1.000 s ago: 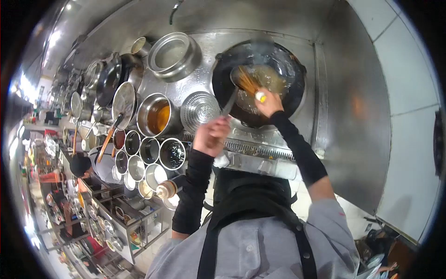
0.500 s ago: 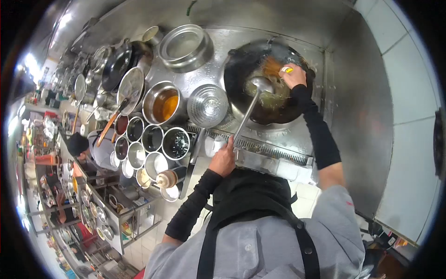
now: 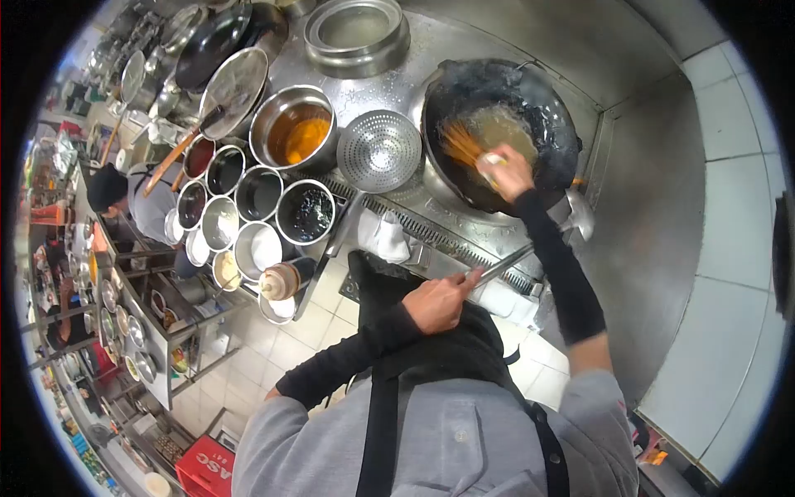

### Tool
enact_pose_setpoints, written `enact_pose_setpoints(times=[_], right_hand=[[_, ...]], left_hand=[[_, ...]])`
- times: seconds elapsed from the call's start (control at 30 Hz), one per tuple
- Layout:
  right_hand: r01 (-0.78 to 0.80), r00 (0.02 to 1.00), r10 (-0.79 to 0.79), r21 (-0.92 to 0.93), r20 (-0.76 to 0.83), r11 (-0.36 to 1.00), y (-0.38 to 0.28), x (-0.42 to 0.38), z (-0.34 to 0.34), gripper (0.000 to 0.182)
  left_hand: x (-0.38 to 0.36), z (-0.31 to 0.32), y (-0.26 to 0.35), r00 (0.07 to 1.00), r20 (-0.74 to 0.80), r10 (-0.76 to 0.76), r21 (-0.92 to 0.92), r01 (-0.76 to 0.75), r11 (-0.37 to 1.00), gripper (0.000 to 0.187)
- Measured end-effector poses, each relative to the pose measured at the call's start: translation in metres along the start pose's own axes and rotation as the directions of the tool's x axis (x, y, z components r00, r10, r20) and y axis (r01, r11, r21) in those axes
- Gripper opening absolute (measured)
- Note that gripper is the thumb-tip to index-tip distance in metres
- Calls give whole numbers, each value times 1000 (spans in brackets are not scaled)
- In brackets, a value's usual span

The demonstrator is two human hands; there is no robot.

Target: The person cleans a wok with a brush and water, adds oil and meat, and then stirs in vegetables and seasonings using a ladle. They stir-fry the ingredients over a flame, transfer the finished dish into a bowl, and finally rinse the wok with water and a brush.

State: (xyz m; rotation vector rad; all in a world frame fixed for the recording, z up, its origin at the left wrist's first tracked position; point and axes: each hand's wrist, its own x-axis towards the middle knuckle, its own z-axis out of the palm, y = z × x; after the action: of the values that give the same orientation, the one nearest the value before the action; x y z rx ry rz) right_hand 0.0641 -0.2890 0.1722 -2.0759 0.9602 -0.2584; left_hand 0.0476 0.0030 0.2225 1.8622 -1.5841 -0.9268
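Observation:
My right hand is closed around the handle of a bamboo wok brush, whose bristles rest against the left inner side of a dark wok. Cloudy liquid pools in the wok. Close to my apron, my left hand grips the handle end of a metal ladle. The ladle's handle passes under my right forearm, which hides part of it. Its bowl is outside the wok, beyond the near right rim.
Left of the wok stand a perforated strainer, a pot of orange liquid and a lidded pot. Several seasoning containers and a squeeze bottle are nearer. A white cloth lies at the stove edge. Another person is at far left.
The ladle has left the wok and swung right, with my left hand also moving right. The brush has shifted toward the wok's left side. The camera view has turned somewhat.

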Motion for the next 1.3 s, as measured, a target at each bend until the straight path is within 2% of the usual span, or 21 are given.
enact_pose_setpoints(times=[0.17,0.27,0.4,0.43,0.47,0.5,0.6,0.67,0.7,0.73,0.8,0.83,0.87,0.93,1.0,1.07,1.1,1.13,1.17,1.23,1.3], right_hand=[[-57,996,26,-393,-84,918,65,0,-52,31],[-14,929,-99,-301,-357,953,90,65,-30,37],[-145,928,163,79,-335,986,29,80,29,36],[-152,928,170,79,-332,985,34,72,47,38],[-37,930,38,9,-366,999,23,44,48,38],[-25,960,41,62,-276,998,32,23,47,36],[-3,965,-44,-179,-258,984,46,-47,3,37],[-141,973,47,-423,-225,895,77,-46,-28,43],[-207,950,51,-500,-308,841,86,-31,-38,46],[-167,948,28,-421,-318,892,93,-6,-48,47],[-25,910,-129,-363,-394,931,90,49,-47,40],[-137,922,29,-256,-386,957,68,72,-35,36],[-242,898,198,-66,-392,968,64,93,-10,38],[-226,871,218,36,-441,973,27,86,33,43],[-116,907,186,201,-377,973,5,53,58,38],[-155,951,168,67,-258,986,-2,7,49,35],[-77,972,79,21,-222,997,16,-9,45,34],[-86,971,73,-47,-229,995,17,-26,27,32],[-165,970,119,-215,-210,962,35,-25,14,36],[-212,947,104,-345,-304,914,68,-3,-18,49],[-129,912,-5,-296,-411,947,82,40,-34,47]], left_hand=[[27,48,-27,998,59,36,-82,-31,996,69],[41,76,-35,996,82,-42,-30,44,999,68],[40,122,-49,982,40,-184,-149,188,971,44],[34,136,-54,984,15,-179,-130,179,975,39],[31,147,-54,977,28,-213,-197,214,957,35],[24,181,-67,986,71,-150,-174,160,972,30],[19,277,-104,958,285,39,-197,18,980,21],[20,340,-106,949,301,94,-185,-39,982,15],[31,315,-82,837,514,187,17,-228,974,18],[40,310,-73,760,619,195,21,-265,964,20],[59,308,-61,645,761,73,-37,-69,997,27],[69,306,-61,610,792,-2,-54,73,996,32],[67,303,-61,709,673,-209,-131,392,911,33],[54,310,-93,946,267,183,-659,40,751,25],[59,246,-101,859,443,258,-338,-106,935,22],[48,151,-110,882,398,253,-101,-232,967,27],[34,102,-100,965,251,-77,-355,166,920,29],[24,88,-126,918,318,-236,-508,375,775,28],[15,58,-129,941,90,-326,-329,337,882,32],[-1,41,-158,831,-364,-420,-419,257,871,41],[-6,20,-168,759,-497,-420,-159,397,904,68]])
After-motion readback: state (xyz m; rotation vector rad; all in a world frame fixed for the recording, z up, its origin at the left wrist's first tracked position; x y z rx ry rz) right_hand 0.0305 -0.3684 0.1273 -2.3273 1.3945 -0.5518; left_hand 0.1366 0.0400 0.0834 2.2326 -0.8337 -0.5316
